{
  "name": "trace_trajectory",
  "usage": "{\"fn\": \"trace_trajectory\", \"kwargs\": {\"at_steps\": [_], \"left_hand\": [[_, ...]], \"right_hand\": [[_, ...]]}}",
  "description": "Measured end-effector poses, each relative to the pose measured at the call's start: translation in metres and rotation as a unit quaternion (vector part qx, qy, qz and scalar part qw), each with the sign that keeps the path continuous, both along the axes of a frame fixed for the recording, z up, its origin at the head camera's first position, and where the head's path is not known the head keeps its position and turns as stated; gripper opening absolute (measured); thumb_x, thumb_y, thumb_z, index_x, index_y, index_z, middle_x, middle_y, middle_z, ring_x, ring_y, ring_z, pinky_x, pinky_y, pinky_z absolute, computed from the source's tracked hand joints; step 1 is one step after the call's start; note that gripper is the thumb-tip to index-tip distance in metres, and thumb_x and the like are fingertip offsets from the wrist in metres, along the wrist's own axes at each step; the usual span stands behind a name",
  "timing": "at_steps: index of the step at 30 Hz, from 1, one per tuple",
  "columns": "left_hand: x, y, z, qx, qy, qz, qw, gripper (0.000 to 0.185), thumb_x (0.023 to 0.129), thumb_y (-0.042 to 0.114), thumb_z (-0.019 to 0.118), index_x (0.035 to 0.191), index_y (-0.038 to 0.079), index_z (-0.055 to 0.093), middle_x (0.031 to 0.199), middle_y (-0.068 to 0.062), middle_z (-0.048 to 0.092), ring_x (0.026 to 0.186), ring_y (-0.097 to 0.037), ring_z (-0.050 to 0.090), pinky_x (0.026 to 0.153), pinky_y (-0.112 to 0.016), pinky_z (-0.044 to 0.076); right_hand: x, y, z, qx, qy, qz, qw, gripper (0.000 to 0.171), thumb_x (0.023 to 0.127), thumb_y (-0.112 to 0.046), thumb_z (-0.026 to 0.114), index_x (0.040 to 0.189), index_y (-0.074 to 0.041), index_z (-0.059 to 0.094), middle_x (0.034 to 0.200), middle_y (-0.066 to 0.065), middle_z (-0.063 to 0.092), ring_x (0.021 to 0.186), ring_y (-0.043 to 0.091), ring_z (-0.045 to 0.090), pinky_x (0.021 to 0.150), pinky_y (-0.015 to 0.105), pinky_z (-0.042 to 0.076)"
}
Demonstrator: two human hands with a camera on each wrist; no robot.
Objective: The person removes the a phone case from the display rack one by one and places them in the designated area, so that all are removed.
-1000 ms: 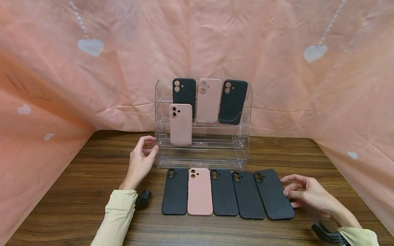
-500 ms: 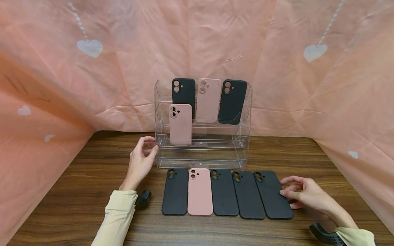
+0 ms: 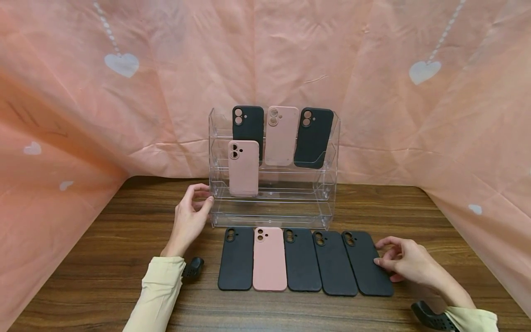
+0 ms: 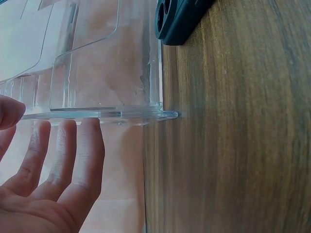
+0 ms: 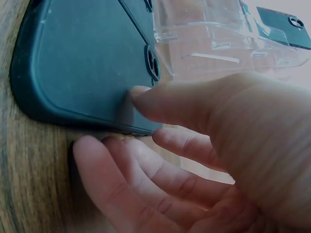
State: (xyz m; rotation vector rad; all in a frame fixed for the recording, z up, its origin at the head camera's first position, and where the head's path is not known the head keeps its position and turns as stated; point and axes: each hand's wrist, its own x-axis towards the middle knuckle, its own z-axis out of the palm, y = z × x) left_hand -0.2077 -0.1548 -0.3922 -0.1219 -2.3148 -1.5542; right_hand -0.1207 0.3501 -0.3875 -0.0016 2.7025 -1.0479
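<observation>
My left hand (image 3: 191,214) is at the left side of a clear tiered display stand (image 3: 271,221), its fingertips against the side panel. In the left wrist view, slightly bent fingers (image 4: 90,155) meet that panel (image 4: 107,114). Out on the table, my right hand (image 3: 408,263) holds the right edge of a black phone case (image 3: 367,265), the last in a row. In the right wrist view the thumb (image 5: 146,99) lies on top of this case (image 5: 82,58) and the other fingers are at its edge. The case lies with its camera cut-out toward the stand.
Left of that case lie black phone cases (image 3: 335,265), (image 3: 303,263), (image 3: 235,260) and a pink one (image 3: 269,260). Two black cases (image 3: 249,122), (image 3: 314,138) and a pink case (image 3: 282,138) stand on the top tier; another pink case (image 3: 243,170) stands lower. Pink cloth (image 3: 373,92) hangs behind.
My right hand and the rightmost black case have moved slightly left, and the case's far end has come a little nearer, in line with the row. The left hand stays at the stand.
</observation>
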Motion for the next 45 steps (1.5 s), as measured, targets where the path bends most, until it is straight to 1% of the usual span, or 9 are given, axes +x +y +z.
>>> {"fn": "trace_trajectory", "kwargs": {"at_steps": [5, 10, 15, 17, 20, 26, 30, 37, 45], "left_hand": [[-0.002, 0.0, -0.001, 0.002, -0.003, -0.001, 1.0, 0.028, 0.1, 0.015, 0.064, 0.127, 0.015, 0.058, 0.12, -0.016, 0.068, 0.103, -0.035, 0.074, 0.067, -0.041, 0.064], [-0.002, 0.0, -0.001, 0.002, -0.004, 0.0, 1.0, 0.028, 0.1, 0.016, 0.064, 0.127, 0.015, 0.058, 0.121, -0.015, 0.068, 0.103, -0.035, 0.074, 0.065, -0.034, 0.064], [-0.001, 0.0, 0.0, -0.001, -0.004, 0.001, 1.0, 0.028, 0.1, 0.016, 0.064, 0.128, 0.015, 0.058, 0.121, -0.015, 0.067, 0.103, -0.034, 0.074, 0.065, -0.031, 0.063], [-0.001, 0.0, 0.0, 0.001, -0.006, -0.001, 1.0, 0.028, 0.1, 0.016, 0.064, 0.128, 0.015, 0.058, 0.121, -0.015, 0.067, 0.104, -0.034, 0.074, 0.066, -0.033, 0.063], [-0.001, -0.001, 0.0, 0.0, -0.007, -0.002, 1.0, 0.029, 0.101, 0.017, 0.064, 0.128, 0.016, 0.058, 0.121, -0.015, 0.067, 0.104, -0.034, 0.074, 0.066, -0.033, 0.063], [-0.001, 0.0, -0.001, -0.002, -0.002, -0.002, 1.0, 0.029, 0.1, 0.016, 0.064, 0.129, 0.016, 0.057, 0.121, -0.015, 0.067, 0.103, -0.034, 0.074, 0.064, -0.028, 0.062], [0.0, -0.001, -0.001, -0.004, -0.002, -0.002, 1.0, 0.03, 0.1, 0.016, 0.064, 0.129, 0.017, 0.057, 0.121, -0.014, 0.067, 0.103, -0.034, 0.074, 0.065, -0.033, 0.063], [0.001, -0.001, 0.002, -0.004, -0.003, -0.002, 1.0, 0.029, 0.1, 0.017, 0.065, 0.128, 0.018, 0.057, 0.12, -0.013, 0.067, 0.103, -0.033, 0.074, 0.067, -0.04, 0.064], [0.001, -0.001, 0.001, 0.003, -0.008, -0.006, 0.9999, 0.028, 0.101, 0.017, 0.064, 0.128, 0.016, 0.058, 0.122, -0.015, 0.067, 0.104, -0.035, 0.074, 0.069, -0.038, 0.064]], "right_hand": [[-0.001, 0.0, 0.003, 0.028, 0.029, -0.005, 0.999, 0.042, 0.096, -0.027, 0.072, 0.128, -0.001, 0.061, 0.088, 0.005, 0.07, 0.068, 0.013, 0.069, 0.057, 0.029, 0.06], [-0.002, -0.003, 0.006, 0.049, 0.082, -0.005, 0.995, 0.04, 0.097, -0.03, 0.071, 0.126, -0.003, 0.064, 0.09, 0.003, 0.073, 0.065, 0.009, 0.068, 0.056, 0.027, 0.058], [-0.005, -0.009, 0.008, 0.097, 0.17, -0.003, 0.981, 0.033, 0.095, -0.032, 0.073, 0.119, -0.01, 0.069, 0.09, -0.001, 0.076, 0.068, 0.002, 0.068, 0.061, 0.023, 0.051], [-0.007, -0.013, 0.009, 0.098, 0.195, -0.006, 0.976, 0.033, 0.094, -0.032, 0.074, 0.119, -0.011, 0.07, 0.094, 0.0, 0.077, 0.074, -0.001, 0.068, 0.064, 0.022, 0.051], [-0.01, -0.02, 0.011, 0.073, 0.224, -0.011, 0.972, 0.034, 0.094, -0.028, 0.075, 0.121, -0.009, 0.069, 0.099, 0.005, 0.077, 0.076, -0.004, 0.068, 0.062, 0.021, 0.053], [-0.018, -0.036, 0.016, 0.025, 0.292, -0.018, 0.956, 0.03, 0.093, -0.021, 0.077, 0.119, -0.008, 0.07, 0.097, 0.009, 0.078, 0.078, -0.011, 0.065, 0.059, 0.016, 0.053], [-0.024, -0.047, 0.02, 0.005, 0.324, -0.028, 0.946, 0.025, 0.092, -0.019, 0.077, 0.115, -0.011, 0.071, 0.097, 0.009, 0.077, 0.079, -0.012, 0.065, 0.062, 0.013, 0.054], [-0.032, -0.066, 0.028, -0.036, 0.348, -0.039, 0.936, 0.025, 0.093, -0.019, 0.077, 0.116, -0.012, 0.071, 0.101, 0.008, 0.076, 0.086, -0.013, 0.064, 0.073, 0.006, 0.053], [-0.041, -0.089, 0.04, -0.068, 0.358, -0.04, 0.931, 0.025, 0.093, -0.019, 0.077, 0.117, -0.014, 0.072, 0.103, 0.007, 0.075, 0.088, -0.012, 0.065, 0.073, 0.007, 0.053]]}}
